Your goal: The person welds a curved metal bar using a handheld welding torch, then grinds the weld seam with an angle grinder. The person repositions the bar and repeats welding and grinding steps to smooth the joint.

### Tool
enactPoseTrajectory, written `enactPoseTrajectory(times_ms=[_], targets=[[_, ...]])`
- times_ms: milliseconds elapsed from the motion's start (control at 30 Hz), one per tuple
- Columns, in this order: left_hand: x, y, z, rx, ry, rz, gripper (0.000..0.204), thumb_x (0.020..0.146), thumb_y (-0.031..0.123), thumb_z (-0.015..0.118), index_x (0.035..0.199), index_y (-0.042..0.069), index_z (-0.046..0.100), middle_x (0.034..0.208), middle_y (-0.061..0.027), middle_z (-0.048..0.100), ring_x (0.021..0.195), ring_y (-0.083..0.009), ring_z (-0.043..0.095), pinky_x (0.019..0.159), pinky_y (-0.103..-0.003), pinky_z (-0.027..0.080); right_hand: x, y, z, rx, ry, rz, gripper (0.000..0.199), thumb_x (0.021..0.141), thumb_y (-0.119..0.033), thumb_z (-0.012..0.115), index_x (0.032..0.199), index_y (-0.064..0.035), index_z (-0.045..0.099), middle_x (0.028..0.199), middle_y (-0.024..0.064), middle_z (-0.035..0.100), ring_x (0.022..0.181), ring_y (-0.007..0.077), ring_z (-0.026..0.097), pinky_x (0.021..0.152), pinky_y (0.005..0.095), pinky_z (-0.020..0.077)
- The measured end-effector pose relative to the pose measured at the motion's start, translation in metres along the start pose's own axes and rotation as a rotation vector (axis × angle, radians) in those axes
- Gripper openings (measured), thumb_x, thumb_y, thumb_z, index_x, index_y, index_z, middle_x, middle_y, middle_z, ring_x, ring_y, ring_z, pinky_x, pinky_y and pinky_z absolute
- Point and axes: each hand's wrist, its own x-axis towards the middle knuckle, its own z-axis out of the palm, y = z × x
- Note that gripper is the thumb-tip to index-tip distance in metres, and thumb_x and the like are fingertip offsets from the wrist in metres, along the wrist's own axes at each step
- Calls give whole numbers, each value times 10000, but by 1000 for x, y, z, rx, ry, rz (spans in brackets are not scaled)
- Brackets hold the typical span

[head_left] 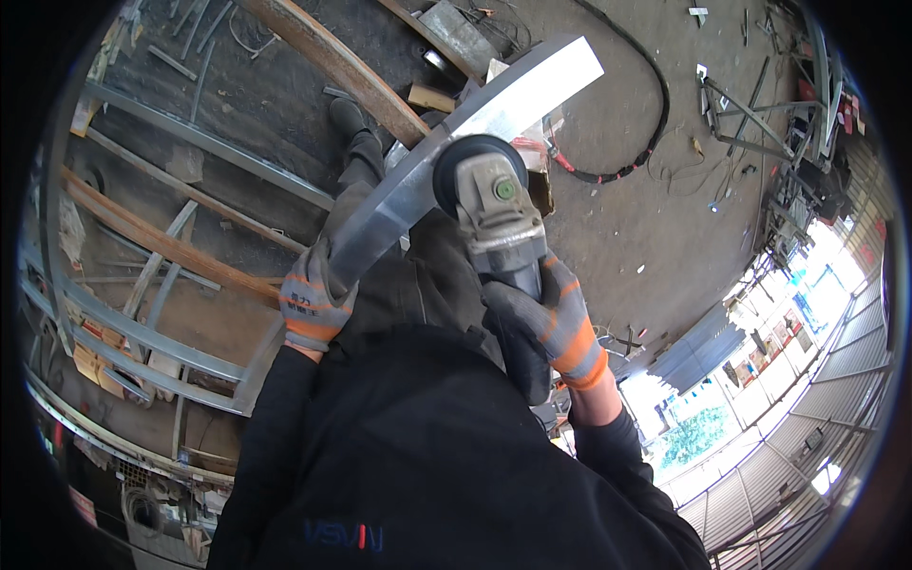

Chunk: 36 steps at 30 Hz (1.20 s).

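An angle grinder (503,223) is held in my right hand (556,318), which wears a grey and orange work glove wrapped round its dark body. The grinder's round black disc (446,179) lies against or just over a bright rectangular metal tube (399,195). That tube slants from my lap up to the right, its far end shiny. My left hand (316,299), gloved the same way, grips the tube's near end. The fingers on its far side are partly hidden.
Rusty beams (332,62) and a curved metal frame (171,328) stretch out on the left. A thick black cable (655,104) loops over the floor at the upper right. Scrap metal stands (750,114) stand farther right. My boot (348,116) shows beyond the tube.
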Motion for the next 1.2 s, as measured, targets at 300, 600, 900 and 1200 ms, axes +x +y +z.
enactPoseTrajectory(times_ms=[300, 600, 900, 1200], targets=[[1, 1, 1, -48, -16, -50, 863, 850, 338, 896, 1574, 2, 569, 1412, -258, 693, 1250, -446, 708, 1049, -528, 581, 2, 3, -3, -20, -3, 2, 771, 972, -135, 883, 1634, 48, 532, 1433, 139, 748, 1317, 162, 663, 1167, 366, 510], [1, 1, 0, -33, -1, -25, 849, 849, 307, 927, 1554, -10, 573, 1399, -258, 691, 1206, -469, 722, 1010, -538, 599, 2, 6, -2, -42, -2, -25, 675, 965, -166, 894, 1541, 37, 605, 1348, 131, 770, 1213, 164, 706, 1077, 353, 553], [2, 1, -1, -39, 4, -17, 848, 859, 312, 924, 1550, -24, 565, 1378, -262, 703, 1185, -466, 726, 999, -522, 605, 4, -1, -2, -53, 10, -74, 467, 987, -87, 866, 1386, 44, 661, 1116, 75, 770, 947, 116, 742, 818, 315, 627], [3, 2, -1, -47, 19, -16, 861, 856, 309, 922, 1564, -19, 558, 1394, -261, 695, 1205, -467, 725, 1003, -523, 603, 3, 4, -3, -17, -1, -4, 750, 958, -178, 891, 1606, 17, 567, 1408, 128, 764, 1290, 165, 694, 1110, 372, 548]])
